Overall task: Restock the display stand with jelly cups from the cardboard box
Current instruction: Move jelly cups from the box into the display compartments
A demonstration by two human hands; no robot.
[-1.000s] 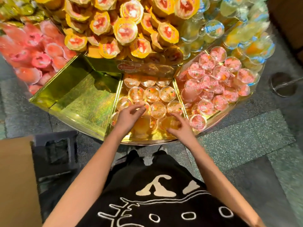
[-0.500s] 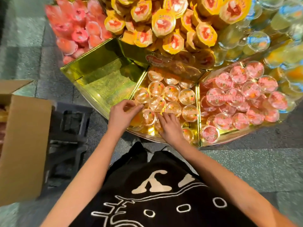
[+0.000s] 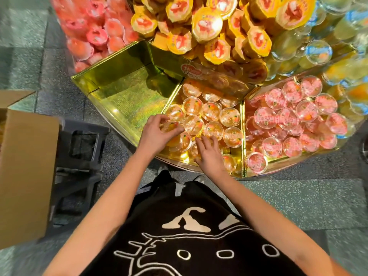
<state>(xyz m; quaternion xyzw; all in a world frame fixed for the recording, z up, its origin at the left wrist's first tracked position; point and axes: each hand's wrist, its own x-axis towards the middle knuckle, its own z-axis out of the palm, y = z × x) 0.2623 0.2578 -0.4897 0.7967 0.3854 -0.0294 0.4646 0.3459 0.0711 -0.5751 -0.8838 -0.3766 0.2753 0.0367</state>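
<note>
Jelly cup (image 3: 170, 126) gripped in curled fingers, left hand (image 3: 156, 135); right hand (image 3: 209, 157) fingers flat atop neighbouring cups (image 3: 213, 128).

light: warm, bright on display stand (image 3: 242, 124) | glare: glints on left gold compartment (image 3: 127, 100), shadow at its far corner | floor (image 3: 298, 200): dim | edges: bent, smeared; centre sharp

Clear orange jelly cups (image 3: 211, 112) lie lids-up in the middle compartment of the gold display stand (image 3: 127, 100) at 12 o'clock; the open cardboard box (image 3: 25, 166) sits at 9 o'clock.
</note>
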